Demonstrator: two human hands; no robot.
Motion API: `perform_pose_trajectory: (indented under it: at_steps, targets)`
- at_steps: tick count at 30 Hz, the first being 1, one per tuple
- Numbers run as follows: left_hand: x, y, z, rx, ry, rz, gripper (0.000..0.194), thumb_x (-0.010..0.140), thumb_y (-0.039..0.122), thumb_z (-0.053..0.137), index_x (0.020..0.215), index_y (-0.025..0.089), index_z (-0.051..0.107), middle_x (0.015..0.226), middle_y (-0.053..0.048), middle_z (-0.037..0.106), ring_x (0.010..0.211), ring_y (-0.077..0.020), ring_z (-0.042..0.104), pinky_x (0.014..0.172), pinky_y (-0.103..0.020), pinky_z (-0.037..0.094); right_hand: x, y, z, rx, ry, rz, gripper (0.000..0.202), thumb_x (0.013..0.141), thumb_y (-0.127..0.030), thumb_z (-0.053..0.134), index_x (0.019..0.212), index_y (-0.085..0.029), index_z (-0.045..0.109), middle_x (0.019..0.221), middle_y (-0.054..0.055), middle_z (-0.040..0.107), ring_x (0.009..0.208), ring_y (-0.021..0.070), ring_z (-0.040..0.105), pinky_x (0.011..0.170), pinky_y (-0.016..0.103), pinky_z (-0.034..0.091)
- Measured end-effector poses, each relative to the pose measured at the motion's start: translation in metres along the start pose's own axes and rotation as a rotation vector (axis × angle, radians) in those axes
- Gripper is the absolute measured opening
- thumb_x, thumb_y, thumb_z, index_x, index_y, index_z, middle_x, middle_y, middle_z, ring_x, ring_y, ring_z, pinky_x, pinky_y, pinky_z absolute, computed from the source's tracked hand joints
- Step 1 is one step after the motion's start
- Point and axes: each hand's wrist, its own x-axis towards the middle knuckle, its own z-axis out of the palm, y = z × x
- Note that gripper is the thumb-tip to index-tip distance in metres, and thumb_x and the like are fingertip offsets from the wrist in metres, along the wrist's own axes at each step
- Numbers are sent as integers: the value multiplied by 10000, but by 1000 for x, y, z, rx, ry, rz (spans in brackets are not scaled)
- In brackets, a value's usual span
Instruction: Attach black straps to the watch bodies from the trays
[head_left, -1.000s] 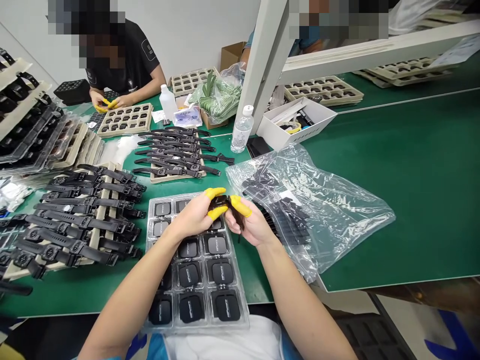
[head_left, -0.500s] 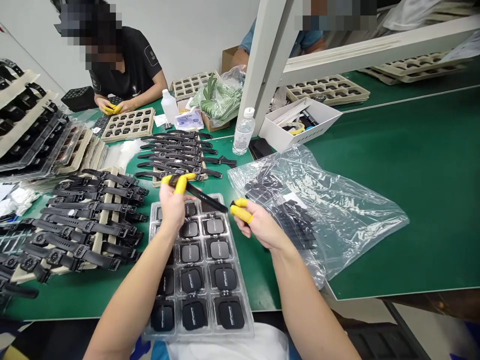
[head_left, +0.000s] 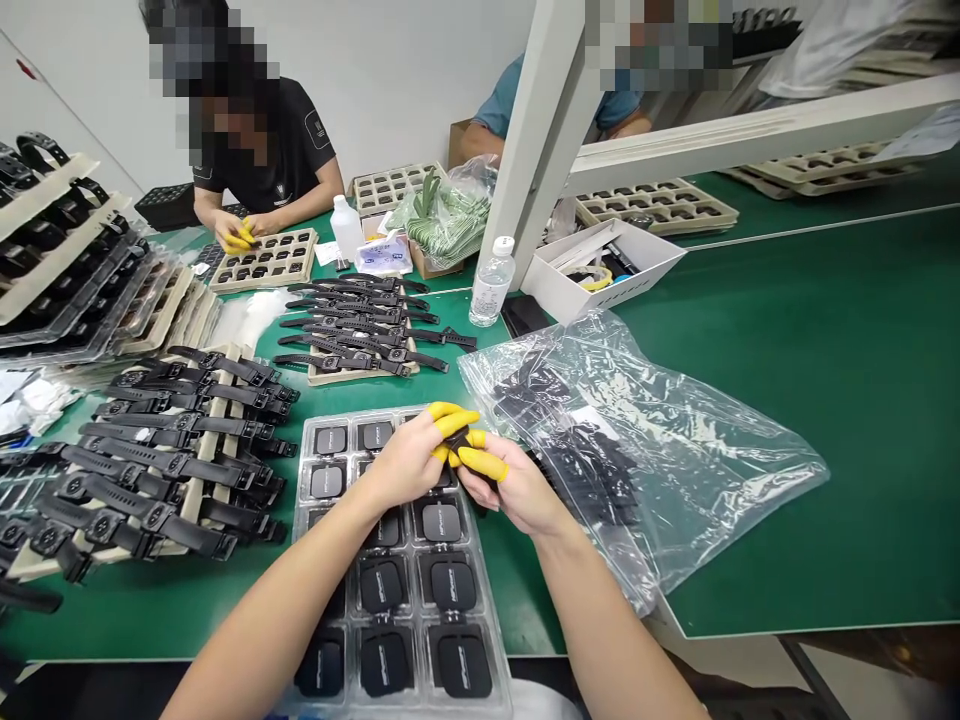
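Above the far right part of a clear plastic tray (head_left: 491,600), my two hands meet, yellow finger cots on their fingertips. Between them is a black watch strap (head_left: 456,440), mostly covered by the fingers. My left hand (head_left: 409,455) comes over it from the left, fingers closed on it. From the right, my right hand (head_left: 514,485) pinches the same strap. Whether a watch body is attached cannot be seen. Square black pads (head_left: 452,582) with pale lettering sit in the tray's compartments; my left forearm covers some.
Black watches with straps (head_left: 157,515) lie across trays at left, and more (head_left: 367,325) lie beyond. A clear bag (head_left: 705,460) with black straps is at right. A bottle (head_left: 493,285) and a white box (head_left: 607,265) stand behind. A co-worker (head_left: 270,150) sits opposite.
My left hand has moved right and nearer, bringing the strap to my right hand. The strap stretched between the hands before; now it is mostly hidden in them. The view has tilted slightly upward.
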Motion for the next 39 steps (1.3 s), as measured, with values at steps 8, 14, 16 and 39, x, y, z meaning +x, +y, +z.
perform_pose_trajectory:
  at_steps: [8,14,16,39]
  targets:
    - [2,4,0,74,23,13,636,905,6,380,1479,240,520,1318,-117,599,1241,-239,604,1071,-417,553,1,0,6,211,35,14,345,875,-444,779,830,-221,521,471,-110,396,386,56,224,362,162,174]
    - [2,15,-11,168,-66,45,517,1015,167,415,1531,177,424,1316,-171,565,1233,-287,583,1071,-482,550,5,2,2,242,42,1,352,869,-429,788,797,-220,514,453,-123,352,373,47,185,347,151,166]
    - [2,16,-12,208,-77,53,491,1017,184,418,1505,152,448,1291,-180,577,1230,-298,583,1067,-488,553,6,3,1,245,51,13,349,861,-422,792,798,-219,516,457,-124,351,376,46,181,345,146,168]
    - [14,14,-93,659,-218,-263,232,995,169,512,1128,187,702,1101,-112,757,1066,-288,700,957,-417,567,4,-12,-31,-1021,235,-408,301,1024,-408,508,982,-207,727,877,58,702,756,212,625,699,335,462]
